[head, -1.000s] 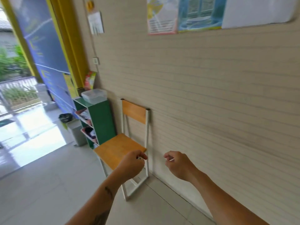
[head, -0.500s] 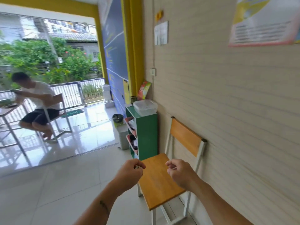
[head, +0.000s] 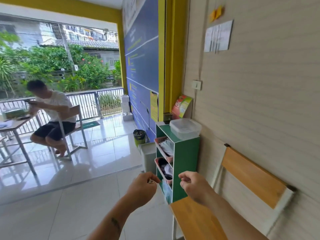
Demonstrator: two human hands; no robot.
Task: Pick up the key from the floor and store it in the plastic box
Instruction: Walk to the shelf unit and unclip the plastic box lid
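Both hands are up in front of the camera, and the left hand [head: 142, 188] is curled nearly into a fist, fingertips pinching a small glint of metal, the key [head: 151, 181], though only a sliver of it pokes out past the fingers, so its shape is hard to make out. The right hand [head: 194, 185] is loosely curled too, thumb and fingers drawn together; whether anything sits between them, I cannot tell. Ahead, against the wall, stands the green shelf [head: 186, 163], and on its top sits the plastic box [head: 185, 128], clear, lid on, well apart from both hands; nothing can be made out through its cloudy sides. The shelf's pink baskets [head: 161, 141] hold bundled cloth, and the lowest slot is partly covered by the left hand. Just right of the shelf, a wooden chair [head: 249, 177] runs off the bottom edge, its frame smeared by blur. A small black cup [head: 167, 118] and a red-and-green packet [head: 181, 107] stand behind the box. Off to the left, a person [head: 52, 108] sits on a chair at a tabletop [head: 13, 124] cut off by the frame's edge, bent over something held in both hands.
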